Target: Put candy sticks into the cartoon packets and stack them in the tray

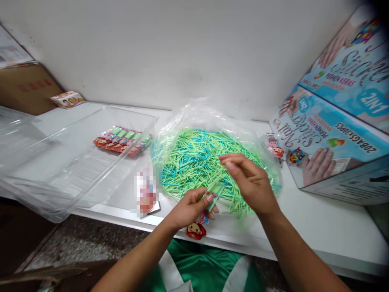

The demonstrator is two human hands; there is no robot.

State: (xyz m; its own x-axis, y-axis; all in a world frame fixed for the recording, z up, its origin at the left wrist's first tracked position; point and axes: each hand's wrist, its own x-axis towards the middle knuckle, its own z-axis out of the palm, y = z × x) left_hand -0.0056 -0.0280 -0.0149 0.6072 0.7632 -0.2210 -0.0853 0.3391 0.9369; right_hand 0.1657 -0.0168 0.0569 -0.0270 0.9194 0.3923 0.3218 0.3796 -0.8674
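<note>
One small packet [196, 230], printed with a red-haired cartoon figure, is noted in the left hand [190, 207], near the front edge of the counter [328, 227]. Its long axis is slanted: the printed end is directed toward the body, and the other end, where green sticks [216, 188] are seen, is directed forward and to the right. It is gripped by the left thumb and fingers. The right hand [251, 178] is positioned above and to the right of the stick end, apart from it; its fingers are partly curled, the thumb close to the index finger. Whether anything is pinched there cannot be told. Directly beyond the packet, loose green and blue sticks [194, 158] are heaped in a clear bag [194, 111]. Farther left, several packets [121, 140] are lined up in a clear tray [88, 174].
</note>
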